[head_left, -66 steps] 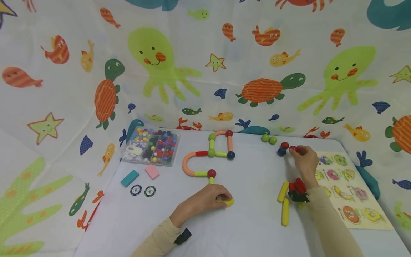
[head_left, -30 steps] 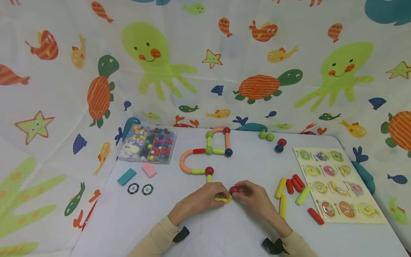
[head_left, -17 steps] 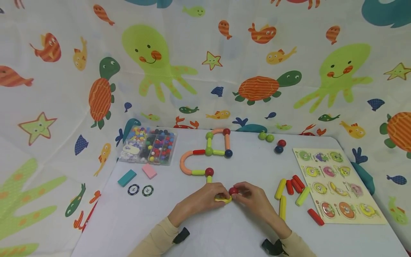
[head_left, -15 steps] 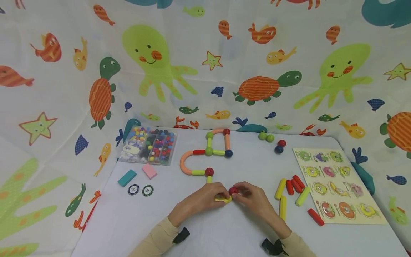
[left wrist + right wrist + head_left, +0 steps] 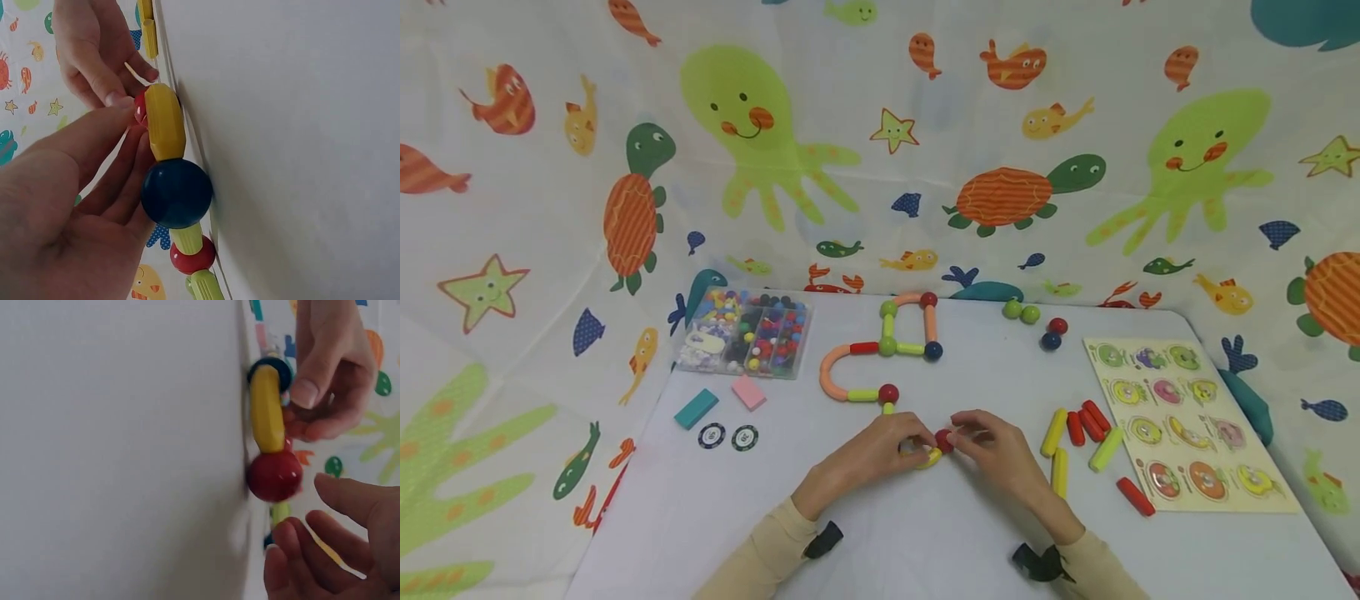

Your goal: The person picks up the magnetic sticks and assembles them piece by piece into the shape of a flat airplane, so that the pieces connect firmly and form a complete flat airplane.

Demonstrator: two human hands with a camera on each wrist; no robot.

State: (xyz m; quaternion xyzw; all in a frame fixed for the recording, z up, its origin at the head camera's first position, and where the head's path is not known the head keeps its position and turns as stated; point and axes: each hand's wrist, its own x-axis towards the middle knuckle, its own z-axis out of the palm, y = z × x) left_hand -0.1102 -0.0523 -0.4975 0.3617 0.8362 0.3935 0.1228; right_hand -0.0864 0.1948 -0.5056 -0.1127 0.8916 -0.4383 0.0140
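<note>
Magnetic sticks and balls form a winding chain on the table. Its near end holds a yellow curved stick (image 5: 929, 458) with a red ball (image 5: 944, 440) at the tip. My left hand (image 5: 880, 446) is over the stick, fingers loosely bent and thumb apart from them. A blue ball (image 5: 177, 193) joins the stick's other end; the head view hides it beneath that hand. My right hand (image 5: 1007, 458) is beside the red ball. In the right wrist view, its spread fingers (image 5: 340, 540) stand a little off the ball (image 5: 275, 476).
Loose yellow sticks (image 5: 1054, 432), red sticks (image 5: 1135, 497) and a green stick (image 5: 1107, 450) lie right, beside a fruit puzzle board (image 5: 1167, 446). Several loose balls (image 5: 1051, 340) sit behind. At left are a bead box (image 5: 741, 333), two blocks (image 5: 697, 408) and two chips (image 5: 712, 435).
My right hand has brought the red ball from the back right to the yellow stick's tip. Both hands have since loosened their pinch, with the ball staying against the stick.
</note>
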